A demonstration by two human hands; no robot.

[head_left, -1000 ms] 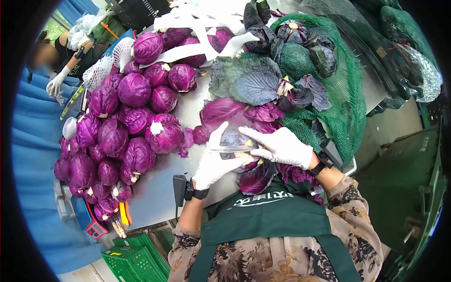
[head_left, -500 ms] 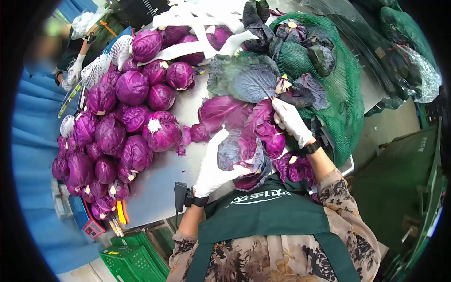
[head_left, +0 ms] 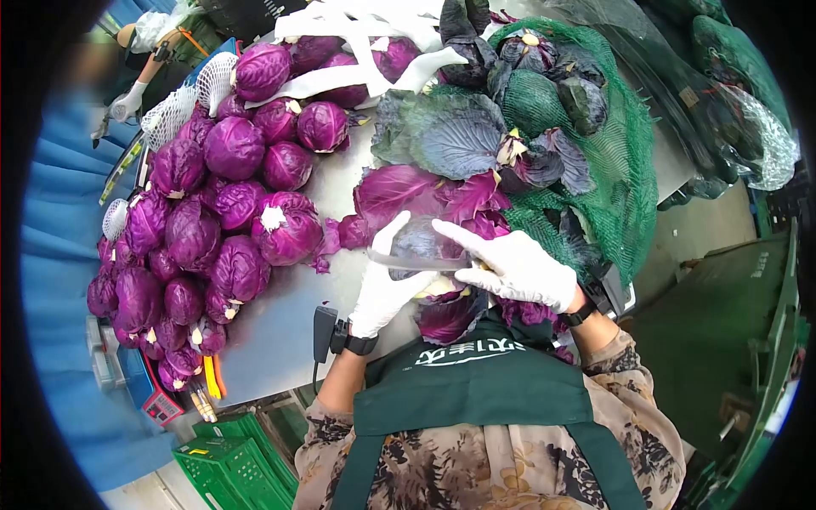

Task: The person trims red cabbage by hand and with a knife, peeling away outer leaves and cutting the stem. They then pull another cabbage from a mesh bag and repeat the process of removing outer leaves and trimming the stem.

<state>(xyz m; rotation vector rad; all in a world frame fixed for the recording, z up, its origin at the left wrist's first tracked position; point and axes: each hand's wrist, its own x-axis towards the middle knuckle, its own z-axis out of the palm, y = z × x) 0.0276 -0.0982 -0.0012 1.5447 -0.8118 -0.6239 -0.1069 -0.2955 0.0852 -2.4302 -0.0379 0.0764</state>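
My right hand (head_left: 518, 270) is back at the red cabbage (head_left: 422, 242) after reaching away half a second ago toward the loose purple leaves (head_left: 425, 191) higher on the table (head_left: 280, 336); it has returned with the knife (head_left: 412, 262), whose thin blade now lies flat across the near side of the head, much as it lay a second ago. My right fingers are closed around the handle, with the forefinger stretched out along the top of the blade. My left hand (head_left: 382, 285) has stayed put, cupping the cabbage from below and from the left, fingers curled tight against it so that it sits just clear of the table edge, right in front of my green apron (head_left: 476, 399). A pale patch shows below the blade where my left hand meets the head; I judge that to be the cut stem end, though my gloves hide most of it. So the reach outward reads as a brief discard of a trimmed leaf, and the blade coming back means the trimming of this same head goes on. To the left the heap of cleaned cabbages (head_left: 204, 229) looks the same as before, and the green net sack (head_left: 586, 144) of untrimmed heads sits well to the right. At the far left, another person's gloved hand (head_left: 126, 105) has shifted upward along the table edge.
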